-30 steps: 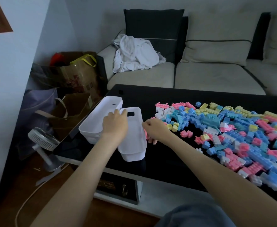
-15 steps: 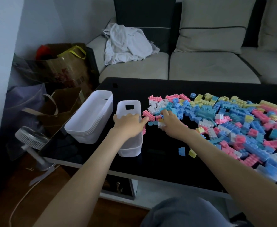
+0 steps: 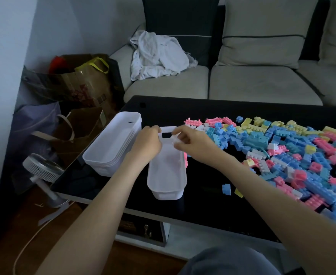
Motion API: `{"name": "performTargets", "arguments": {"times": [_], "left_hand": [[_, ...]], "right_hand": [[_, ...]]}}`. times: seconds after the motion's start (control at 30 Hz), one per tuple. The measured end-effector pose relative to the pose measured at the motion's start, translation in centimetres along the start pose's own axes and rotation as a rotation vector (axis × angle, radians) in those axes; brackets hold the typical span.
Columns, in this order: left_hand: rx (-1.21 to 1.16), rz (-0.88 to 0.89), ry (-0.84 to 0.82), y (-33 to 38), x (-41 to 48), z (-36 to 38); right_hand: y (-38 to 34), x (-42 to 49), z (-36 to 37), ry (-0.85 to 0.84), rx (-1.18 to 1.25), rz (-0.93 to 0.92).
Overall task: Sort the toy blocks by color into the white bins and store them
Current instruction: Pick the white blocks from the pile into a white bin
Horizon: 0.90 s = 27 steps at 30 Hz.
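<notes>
Right hand [image 3: 193, 144] pinches a small pale block [image 3: 174, 140], blurred in the head view, directly above the far end of the single white bin [image 3: 166, 176]. Left hand [image 3: 147, 142] grips the left rim of that bin near the handle slot, fingers curled over the edge. The single white bin stands upright near the front-left edge of the black table [image 3: 203, 203]. A stack of nested white bins [image 3: 113, 147] stands just beside it on the left. The block pile [image 3: 286, 153], in pink, blue, yellow and white, covers the right half of the table. One blue block [image 3: 226, 189] and one yellow block [image 3: 238, 193] lie apart from the pile, near the right forearm. A grey sofa [image 3: 262, 84] with a crumpled white cloth [image 3: 157, 56] stands behind the table; a small fan [image 3: 44, 169] and paper bags [image 3: 80, 86] occupy the floor to the left.
</notes>
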<state>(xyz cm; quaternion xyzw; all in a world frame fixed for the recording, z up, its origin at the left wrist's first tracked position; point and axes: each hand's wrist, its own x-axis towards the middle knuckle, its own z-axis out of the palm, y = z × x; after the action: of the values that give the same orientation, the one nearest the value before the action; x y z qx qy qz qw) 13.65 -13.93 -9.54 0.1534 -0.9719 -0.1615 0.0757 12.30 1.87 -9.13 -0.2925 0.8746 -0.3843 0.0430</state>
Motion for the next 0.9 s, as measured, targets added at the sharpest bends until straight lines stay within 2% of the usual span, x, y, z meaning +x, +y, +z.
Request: {"name": "performTargets", "arguments": {"times": [0.07, 0.17, 0.27, 0.47, 0.6, 0.7, 0.77, 0.9], "left_hand": [[-0.025, -0.004, 0.017, -0.4, 0.1, -0.2], [-0.053, 0.048, 0.037, -1.1, 0.7, -0.3], [-0.070, 0.120, -0.003, -0.6, 1.9, -0.2], [-0.109, 0.337, -0.204, 3.7, 5.6, -0.1], [0.141, 0.414, -0.338, 7.6, 8.3, 0.9], [0.379, 0.404, -0.489, 9.3, 9.9, 2.2], [0.473, 0.385, -0.571, 9.7, 10.4, 2.8], [0.440, 0.395, -0.588, 9.4, 10.8, 4.2]], "right_hand": [[0.1, 0.6, 0.4, -0.046, 0.000, 0.006], [2.0, 2.3, 0.1, 0.110, 0.068, 0.108], [5.0, 4.5, -0.4, 0.197, -0.027, 0.268], [7.7, 9.1, -1.4, 0.003, -0.327, 0.336], [9.1, 10.9, -2.6, -0.079, -0.533, 0.282], [9.8, 11.2, -3.2, -0.209, -0.542, 0.244], [10.3, 11.0, -3.3, -0.230, -0.530, 0.208], [11.1, 10.6, -3.6, -0.264, -0.555, 0.147]]}}
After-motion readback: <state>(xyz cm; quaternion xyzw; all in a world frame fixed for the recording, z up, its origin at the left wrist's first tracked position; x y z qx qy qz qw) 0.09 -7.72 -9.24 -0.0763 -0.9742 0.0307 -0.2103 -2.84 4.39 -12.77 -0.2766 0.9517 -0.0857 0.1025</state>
